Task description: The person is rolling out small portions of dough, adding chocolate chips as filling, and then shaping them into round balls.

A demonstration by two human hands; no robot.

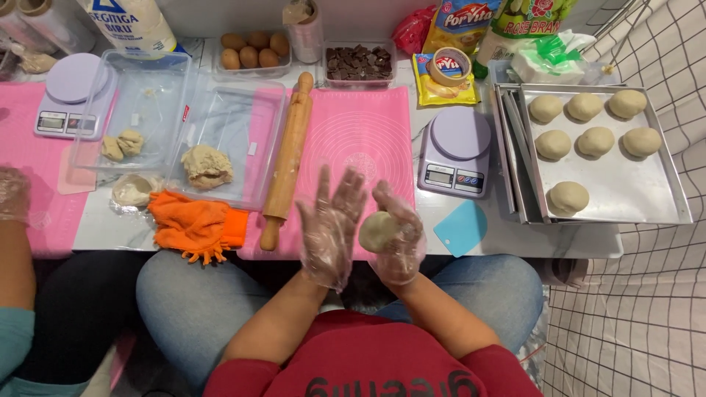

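The person is wearing a red short-sleeved top with dark lettering showing across the chest at the six o'clock edge of the view. The sleeves are ending above the elbows, leaving the forearms bare. Light blue-grey jeans are covering both thighs, spreading out toward eight o'clock and four o'clock. Thin, clear, crinkled plastic gloves are covering the left hand (331, 220) and the right hand (401, 235); the loose film is wrinkling over the fingers and is bunching in baggy, glossy folds at each wrist, where the open cuffs are hanging slack around the forearm.
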